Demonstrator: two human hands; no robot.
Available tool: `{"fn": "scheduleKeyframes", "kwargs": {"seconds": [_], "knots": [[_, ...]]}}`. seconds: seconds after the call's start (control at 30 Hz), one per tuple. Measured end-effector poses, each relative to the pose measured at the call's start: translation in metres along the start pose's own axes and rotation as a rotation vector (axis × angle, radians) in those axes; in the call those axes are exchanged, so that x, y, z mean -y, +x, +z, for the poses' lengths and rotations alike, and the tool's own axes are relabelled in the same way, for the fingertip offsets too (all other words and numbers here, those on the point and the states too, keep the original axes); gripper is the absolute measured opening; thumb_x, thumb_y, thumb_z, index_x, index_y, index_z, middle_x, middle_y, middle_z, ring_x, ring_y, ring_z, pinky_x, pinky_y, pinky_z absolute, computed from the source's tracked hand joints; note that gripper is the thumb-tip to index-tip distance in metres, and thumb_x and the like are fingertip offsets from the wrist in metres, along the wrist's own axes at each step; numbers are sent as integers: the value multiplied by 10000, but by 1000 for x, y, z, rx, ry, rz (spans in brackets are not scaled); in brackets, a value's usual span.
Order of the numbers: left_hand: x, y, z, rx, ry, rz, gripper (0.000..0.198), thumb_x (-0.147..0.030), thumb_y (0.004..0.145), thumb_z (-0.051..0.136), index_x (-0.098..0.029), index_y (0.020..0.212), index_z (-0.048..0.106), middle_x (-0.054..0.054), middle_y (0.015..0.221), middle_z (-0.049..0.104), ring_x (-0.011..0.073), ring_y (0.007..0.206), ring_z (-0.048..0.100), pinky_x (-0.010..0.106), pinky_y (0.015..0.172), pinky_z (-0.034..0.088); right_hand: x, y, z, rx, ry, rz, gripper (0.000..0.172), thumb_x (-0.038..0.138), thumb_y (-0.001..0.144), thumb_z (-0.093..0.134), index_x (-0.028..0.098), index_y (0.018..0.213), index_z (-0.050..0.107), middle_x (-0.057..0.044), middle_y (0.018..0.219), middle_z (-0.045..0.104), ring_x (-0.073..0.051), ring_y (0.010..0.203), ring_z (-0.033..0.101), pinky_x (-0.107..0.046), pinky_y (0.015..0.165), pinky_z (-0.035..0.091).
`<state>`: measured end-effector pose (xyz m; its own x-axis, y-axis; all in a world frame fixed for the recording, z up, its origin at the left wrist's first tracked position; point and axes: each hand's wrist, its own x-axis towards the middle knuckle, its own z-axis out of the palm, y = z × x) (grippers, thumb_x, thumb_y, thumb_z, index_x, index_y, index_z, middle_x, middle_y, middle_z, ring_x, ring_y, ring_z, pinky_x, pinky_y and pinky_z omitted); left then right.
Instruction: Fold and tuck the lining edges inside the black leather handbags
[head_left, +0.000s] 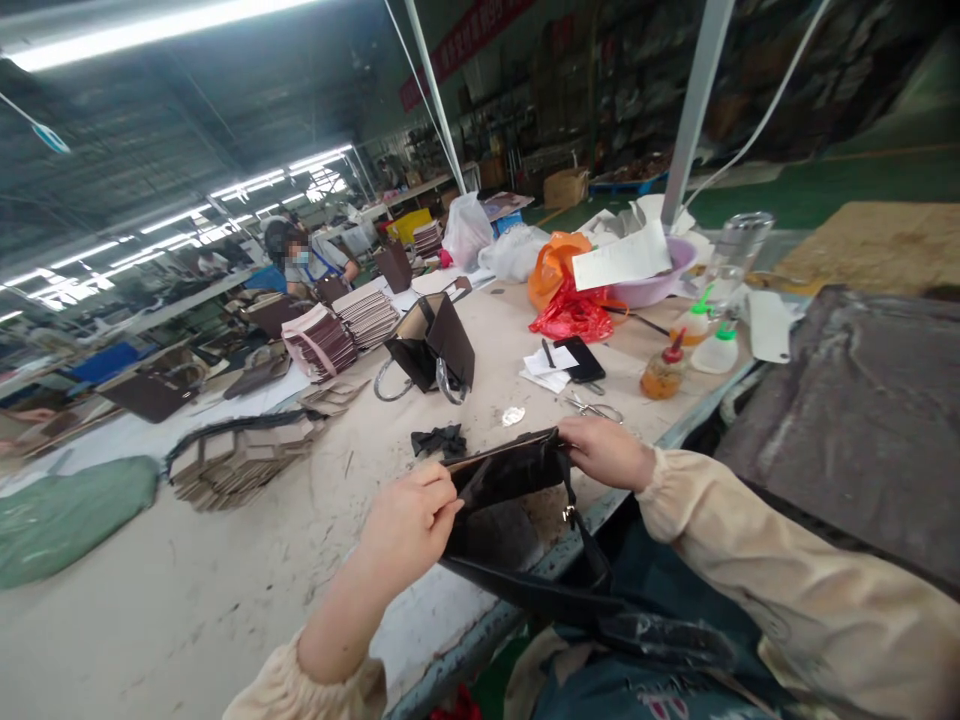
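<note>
A dark handbag (510, 480) stands at the table's near edge, its mouth spread open and its inside showing. My left hand (412, 520) pinches the top rim at the left corner, fingers closed on it. At the right corner, my right hand (604, 450) grips the same rim, with its fingertips partly hidden. A strap with a small metal buckle hangs from the bag's right side, and a plastic-wrapped handle (667, 640) reaches toward my lap. Just beyond the bag lies a crumpled black scrap (439, 440). Scissors (595, 408) rest past my right hand.
A finished-looking dark bag (431, 345) stands further back beside stacked brown pieces (322, 345). Glue bottles (664, 372), a phone (580, 360) and a red plastic bag (574, 315) sit to the right. A green plastic bundle (71, 520) lies left. A co-worker (304, 255) sits across.
</note>
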<state>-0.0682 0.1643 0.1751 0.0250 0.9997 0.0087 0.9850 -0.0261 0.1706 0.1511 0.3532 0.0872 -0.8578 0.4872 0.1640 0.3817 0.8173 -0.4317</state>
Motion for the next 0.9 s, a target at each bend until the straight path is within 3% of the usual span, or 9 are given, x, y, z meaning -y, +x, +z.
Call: {"fn": "scheduleKeyframes", "kwargs": {"seconds": [0.23, 0.33, 0.43, 0.5, 0.63, 0.8, 0.9], "knots": [[10, 2, -7, 161, -50, 87, 267, -231, 881, 434, -186, 628, 506, 13, 667, 564, 139, 672, 548, 238, 632, 364, 8, 10, 3, 1, -47, 62, 224, 72, 768, 454, 177, 854, 633, -53, 895, 654, -180, 882, 604, -257, 788, 417], [9, 9, -8, 185, -8, -35, 256, -316, 885, 446, -201, 676, 539, 9, 651, 591, 148, 626, 555, 248, 582, 338, 14, 13, 5, 0, -68, 91, 230, 83, 771, 447, 180, 861, 634, -54, 893, 659, -184, 870, 609, -260, 751, 414], [4, 20, -7, 178, 128, -186, 316, -507, 843, 490, -215, 770, 589, 24, 634, 615, 180, 575, 560, 264, 520, 285, 19, 16, 6, 10, -82, 93, 226, 96, 775, 450, 184, 866, 637, -56, 906, 661, -186, 872, 611, -258, 728, 411], [1, 27, -4, 174, 234, -197, 356, -530, 840, 485, -207, 746, 602, 47, 633, 623, 203, 593, 577, 272, 517, 265, 20, 16, 6, 14, -80, 114, 228, 95, 778, 445, 180, 861, 639, -60, 904, 660, -185, 868, 610, -257, 732, 409], [5, 30, 3, 201, 249, -22, 330, -362, 922, 407, -202, 691, 580, 34, 666, 634, 184, 648, 594, 270, 557, 286, 20, 14, 6, 22, -49, 160, 260, 86, 783, 438, 177, 909, 646, -64, 931, 658, -187, 888, 603, -261, 761, 407], [14, 19, 3, 248, 139, 256, 356, -329, 949, 377, -182, 665, 532, 10, 666, 602, 149, 638, 559, 262, 617, 341, 23, 14, 8, 24, -27, 174, 252, 82, 772, 470, 171, 919, 655, -67, 930, 662, -184, 912, 603, -248, 776, 414], [16, 16, 3, 242, 118, 289, 351, -330, 949, 381, -180, 666, 523, 6, 669, 583, 145, 645, 550, 262, 633, 356, 21, 17, 12, 9, -22, 185, 275, 81, 779, 452, 173, 938, 657, -75, 931, 662, -191, 910, 607, -266, 788, 430]]}}
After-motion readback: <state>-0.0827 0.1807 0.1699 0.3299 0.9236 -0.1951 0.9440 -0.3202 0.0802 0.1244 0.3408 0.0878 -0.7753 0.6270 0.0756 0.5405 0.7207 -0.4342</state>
